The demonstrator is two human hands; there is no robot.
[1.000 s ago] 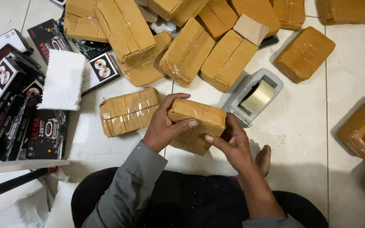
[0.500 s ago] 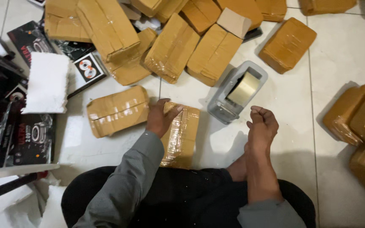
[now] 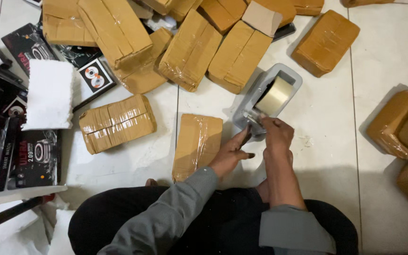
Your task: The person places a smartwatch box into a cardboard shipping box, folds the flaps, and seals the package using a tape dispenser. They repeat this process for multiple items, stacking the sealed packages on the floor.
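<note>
Both hands work at the front edge of the grey tape dispenser (image 3: 267, 99) on the white tiled floor (image 3: 336, 156). Right hand (image 3: 276, 137) is pinched shut on the tape end. Left hand (image 3: 231, 153) has its fingers loosely extended beside it, touching the dispenser's front. A tape-wrapped brown parcel (image 3: 197, 145) lies just left. Bare tile opens to the right; brown parcels (image 3: 192, 49) crowd the far edge, black product boxes (image 3: 34, 158) the left.

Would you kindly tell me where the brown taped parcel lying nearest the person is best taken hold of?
Probably across its two long sides, from above. The brown taped parcel lies flat on the tiled floor, and its narrow width looks graspable by one hand. The left hand sits by its right edge, so coming from the left seems clearer.
</note>
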